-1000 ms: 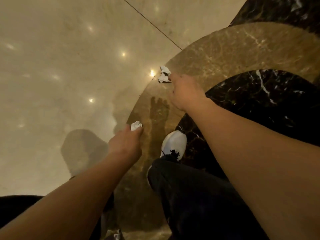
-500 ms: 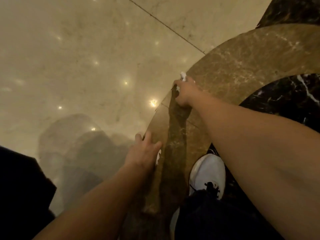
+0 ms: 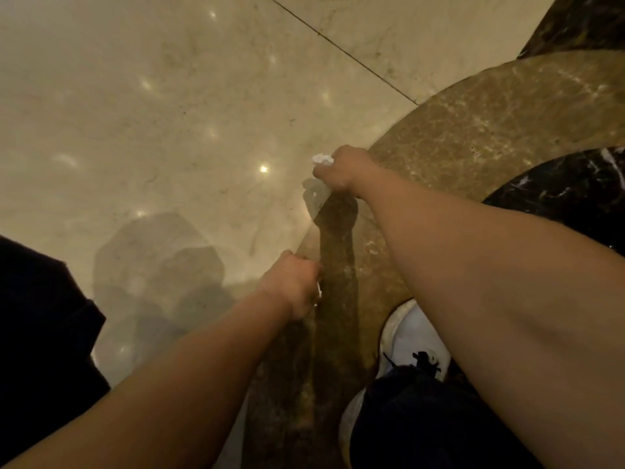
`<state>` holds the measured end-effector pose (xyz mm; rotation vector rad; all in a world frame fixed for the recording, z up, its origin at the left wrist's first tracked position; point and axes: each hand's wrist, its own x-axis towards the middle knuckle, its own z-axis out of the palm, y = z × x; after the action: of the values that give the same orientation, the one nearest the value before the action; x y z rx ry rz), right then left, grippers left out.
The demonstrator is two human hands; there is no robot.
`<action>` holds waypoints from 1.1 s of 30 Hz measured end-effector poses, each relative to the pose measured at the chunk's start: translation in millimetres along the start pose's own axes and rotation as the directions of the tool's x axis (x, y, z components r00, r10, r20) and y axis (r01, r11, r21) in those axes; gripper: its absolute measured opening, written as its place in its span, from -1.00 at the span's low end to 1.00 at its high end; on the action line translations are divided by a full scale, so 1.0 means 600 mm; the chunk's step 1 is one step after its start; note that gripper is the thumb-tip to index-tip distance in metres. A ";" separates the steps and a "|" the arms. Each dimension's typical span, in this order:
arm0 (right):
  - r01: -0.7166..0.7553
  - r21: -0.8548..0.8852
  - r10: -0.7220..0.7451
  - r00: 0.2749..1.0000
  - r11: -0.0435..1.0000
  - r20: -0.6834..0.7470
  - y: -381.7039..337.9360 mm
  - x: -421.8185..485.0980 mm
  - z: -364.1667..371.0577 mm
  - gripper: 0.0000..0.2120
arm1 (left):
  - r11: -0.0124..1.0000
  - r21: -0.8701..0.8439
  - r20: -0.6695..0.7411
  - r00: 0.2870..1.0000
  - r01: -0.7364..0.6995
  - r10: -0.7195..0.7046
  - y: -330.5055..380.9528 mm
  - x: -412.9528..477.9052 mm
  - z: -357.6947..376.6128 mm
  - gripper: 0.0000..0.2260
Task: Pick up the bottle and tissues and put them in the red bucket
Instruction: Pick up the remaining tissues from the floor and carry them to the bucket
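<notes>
The right hand (image 3: pixel 340 169) is grasping a white tissue (image 3: pixel 322 159) low over the marble floor (image 3: pixel 169 96). The left hand (image 3: pixel 293 286) is clenching around a second tissue (image 3: pixel 319 294), only its white edge is showing.

Bare forearms w/ no sleeves, dark trousers (image 3: pixel 422 421), 1 white sneaker (image 3: pixel 411 336) w/ black laces.

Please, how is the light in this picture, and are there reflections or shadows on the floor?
Head view: dim, warm light; the polished floor mirrors small ceiling lights as glare spots; dark reflections lie beneath the right hand holding a tissue and beside the left hand; wide-angle lens curves the edges.
</notes>
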<state>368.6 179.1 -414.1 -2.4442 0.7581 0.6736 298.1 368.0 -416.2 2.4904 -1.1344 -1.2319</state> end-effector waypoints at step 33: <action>0.095 -0.162 -0.129 0.967 0.982 -0.221 -0.616 -0.804 -0.827 -0.75 | 0.923 -0.024 -0.506 0.792 0.384 -0.343 0.248 -0.846 -0.974 -0.72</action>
<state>399.8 343.0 352.2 -2.7137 0.6690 0.4217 447.9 496.2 347.0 2.9325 -0.5949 -0.5203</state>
